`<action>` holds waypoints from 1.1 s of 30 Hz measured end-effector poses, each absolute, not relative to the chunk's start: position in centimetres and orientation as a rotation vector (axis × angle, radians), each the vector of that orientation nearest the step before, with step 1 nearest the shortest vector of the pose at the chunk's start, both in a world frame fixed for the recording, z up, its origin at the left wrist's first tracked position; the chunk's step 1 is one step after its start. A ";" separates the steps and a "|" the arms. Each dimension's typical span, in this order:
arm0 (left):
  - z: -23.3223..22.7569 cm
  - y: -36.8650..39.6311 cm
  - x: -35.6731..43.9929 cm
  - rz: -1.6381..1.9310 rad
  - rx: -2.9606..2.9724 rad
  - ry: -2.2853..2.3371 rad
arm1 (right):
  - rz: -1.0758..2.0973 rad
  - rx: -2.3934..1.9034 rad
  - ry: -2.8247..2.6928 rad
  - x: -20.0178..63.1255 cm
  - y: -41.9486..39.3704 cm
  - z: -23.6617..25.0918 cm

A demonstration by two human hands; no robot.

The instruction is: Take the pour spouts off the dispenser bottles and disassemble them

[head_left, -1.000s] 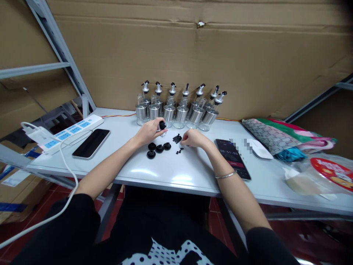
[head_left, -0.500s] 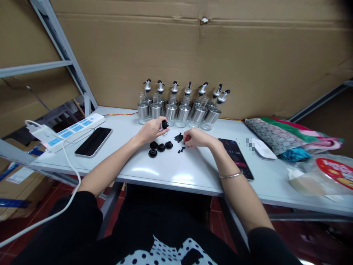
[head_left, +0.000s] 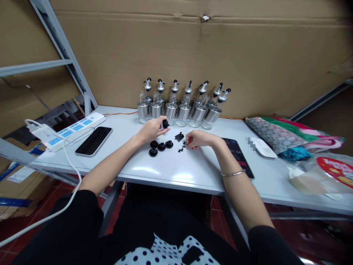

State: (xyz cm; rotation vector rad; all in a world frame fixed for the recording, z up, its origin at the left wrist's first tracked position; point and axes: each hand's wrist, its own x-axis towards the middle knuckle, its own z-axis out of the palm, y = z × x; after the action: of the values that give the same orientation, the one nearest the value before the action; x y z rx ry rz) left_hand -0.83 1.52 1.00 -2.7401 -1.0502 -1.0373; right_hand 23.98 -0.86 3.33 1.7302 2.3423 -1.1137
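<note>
My left hand (head_left: 152, 130) is closed around a bottle pourer top (head_left: 165, 124), its black end facing right. Over the small black pieces, my right hand (head_left: 199, 140) has its fingers curled together at the tabletop; what they pinch, if anything, is too small to make out. Beside those fingertips lie a few tiny black bits (head_left: 180, 150) and a small pile of slim black parts (head_left: 179, 137). Several round black stoppers (head_left: 161, 146) sit on the table below my left hand. Behind, glass bottles with steel sleeves (head_left: 184, 111) stand in rows, the back ones fitted with pourer tops.
On the left are a phone (head_left: 93, 141) and a white power strip (head_left: 75, 129) with a cable. To the right, another phone (head_left: 242, 162) lies partly behind my right wrist, near a white mouse (head_left: 265, 149), a folded patterned bag (head_left: 271, 134) and a plastic package (head_left: 325, 175). Cardboard (head_left: 165, 44) walls the back.
My right hand has shifted slightly right, away from the slim black parts, uncovering a small bit by its fingertips. My left hand stays in place with the pourer top.
</note>
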 end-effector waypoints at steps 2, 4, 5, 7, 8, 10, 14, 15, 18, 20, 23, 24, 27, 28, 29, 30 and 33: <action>1.0 1.5 -0.8 -1.038 -2.741 -1.054 | -1.194 1.765 2.279 24.1 -0.6 2.9; 1.0 1.5 -0.8 -1.039 -2.745 -1.050 | -1.246 1.794 2.233 24.2 -0.4 2.5; 1.0 1.5 -0.8 -1.042 -2.748 -1.044 | -1.262 1.809 2.210 24.2 -0.3 2.4; 0.9 1.6 -0.8 -1.049 -2.754 -1.034 | -1.283 1.830 2.176 24.1 -0.1 2.2; 0.9 1.6 -0.8 -1.053 -2.753 -1.030 | -1.283 1.833 2.172 24.1 -0.1 2.2; 0.9 1.6 -0.8 -1.057 -2.745 -1.026 | -1.275 1.823 2.180 24.1 -0.1 2.2; 1.1 1.6 -0.8 -1.049 -2.726 -1.032 | -1.265 1.781 2.180 24.2 -0.5 2.8; 1.1 1.6 -0.8 -1.046 -2.725 -1.033 | -1.254 1.783 2.173 24.1 -0.7 3.0; 1.1 1.5 -0.8 -1.043 -2.727 -1.024 | -1.162 1.839 2.152 23.6 -1.1 3.4; 1.1 1.5 -0.8 -1.037 -2.728 -1.024 | -1.084 1.876 2.150 23.1 -1.4 3.5; 1.1 1.6 -0.8 -1.031 -2.729 -1.027 | -1.062 1.901 2.150 22.7 -1.5 3.5; 1.1 1.6 -0.8 -1.030 -2.730 -1.026 | -1.086 1.905 2.144 22.6 -1.5 3.5; 1.1 1.5 -0.9 -1.022 -2.733 -1.033 | -1.182 1.890 2.146 22.8 -1.5 3.5; 1.1 1.5 -0.9 -1.020 -2.734 -1.038 | -1.204 1.878 2.156 22.8 -1.4 3.5; 1.1 1.5 -0.9 -1.019 -2.736 -1.043 | -1.220 1.867 2.166 22.9 -1.4 3.5; 1.1 1.5 -0.9 -1.020 -2.737 -1.048 | -1.227 1.855 2.179 23.0 -1.4 3.4; 1.2 1.5 -0.8 -1.023 -2.739 -1.060 | -1.191 1.834 2.217 23.2 -1.3 3.4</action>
State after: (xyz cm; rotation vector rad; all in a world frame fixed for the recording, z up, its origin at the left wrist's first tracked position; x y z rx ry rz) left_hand -0.85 1.46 1.17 -2.7389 -1.0604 -1.0225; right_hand 23.16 -1.28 3.44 1.8345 2.2169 -1.1913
